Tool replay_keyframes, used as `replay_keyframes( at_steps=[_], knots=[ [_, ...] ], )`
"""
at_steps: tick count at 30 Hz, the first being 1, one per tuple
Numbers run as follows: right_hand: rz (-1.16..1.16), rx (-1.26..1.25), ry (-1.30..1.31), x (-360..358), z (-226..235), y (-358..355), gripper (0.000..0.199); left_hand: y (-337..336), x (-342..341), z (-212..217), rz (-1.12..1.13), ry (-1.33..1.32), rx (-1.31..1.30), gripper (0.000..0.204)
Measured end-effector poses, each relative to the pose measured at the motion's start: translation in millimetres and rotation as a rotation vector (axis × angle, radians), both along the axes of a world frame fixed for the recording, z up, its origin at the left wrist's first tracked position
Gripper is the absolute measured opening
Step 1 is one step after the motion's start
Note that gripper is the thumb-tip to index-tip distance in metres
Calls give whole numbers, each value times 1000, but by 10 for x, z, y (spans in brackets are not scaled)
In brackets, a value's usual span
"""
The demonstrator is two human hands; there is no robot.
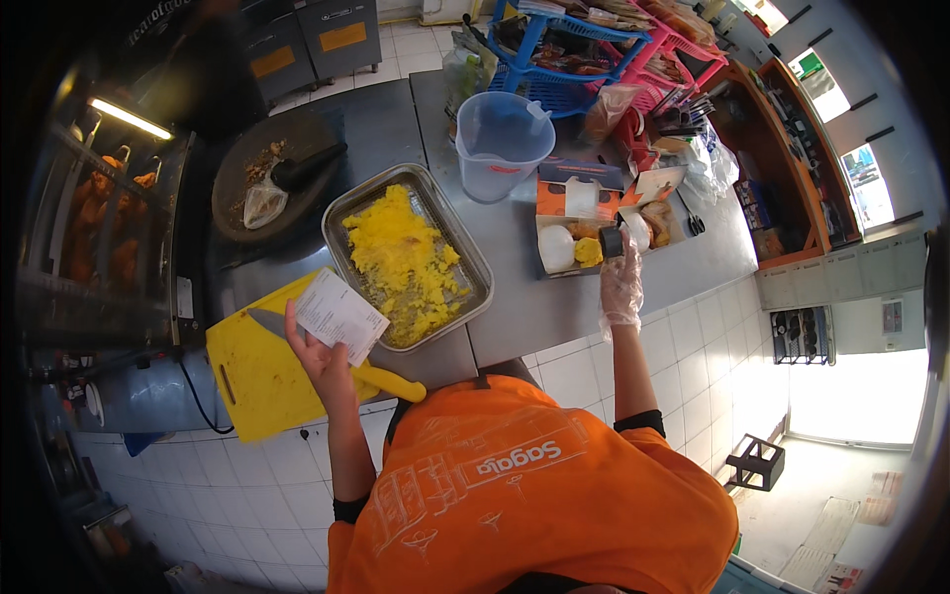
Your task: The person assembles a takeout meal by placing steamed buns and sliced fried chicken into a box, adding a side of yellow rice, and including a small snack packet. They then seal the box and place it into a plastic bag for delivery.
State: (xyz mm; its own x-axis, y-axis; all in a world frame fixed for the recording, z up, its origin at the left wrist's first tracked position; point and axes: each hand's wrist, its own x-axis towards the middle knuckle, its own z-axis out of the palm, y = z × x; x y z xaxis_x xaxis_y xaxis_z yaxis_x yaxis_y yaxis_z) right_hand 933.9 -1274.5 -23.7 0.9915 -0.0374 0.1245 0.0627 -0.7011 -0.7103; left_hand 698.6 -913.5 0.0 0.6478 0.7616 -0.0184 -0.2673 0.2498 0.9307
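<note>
My left hand (325, 368) pinches a printed paper slip (339, 309) between its fingers, over the near left corner of a metal tray (479, 259) of crumbly yellow food (404, 243). Under that hand lie a knife with a yellow handle (392, 382) and a yellow cutting board (259, 391). My right hand (622, 282), in a clear plastic glove, is closed on a small dark cup (611, 241). It is over an open cardboard food box (550, 203) holding a rounded white portion (556, 247), a yellow lump (589, 252) and browned pieces of food (655, 220).
A clear plastic jug (503, 148) stands behind the tray. At far left is a round stone mortar (267, 178) with a dark pestle (312, 168). Blue (564, 74) and pink (678, 54) racks fill the back. Black scissors (693, 216) lie right of the box.
</note>
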Motion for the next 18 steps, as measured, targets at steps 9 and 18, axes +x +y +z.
replay_keyframes(
  at_steps=[9,18],
  knots=[
    [803,53,-360,-336,431,1184,56,-86,128,275,-225,-69,64,82],
    [1253,-586,-283,-174,405,1546,23,-282,316,1019,-450,-329,-35,77]
  ],
)
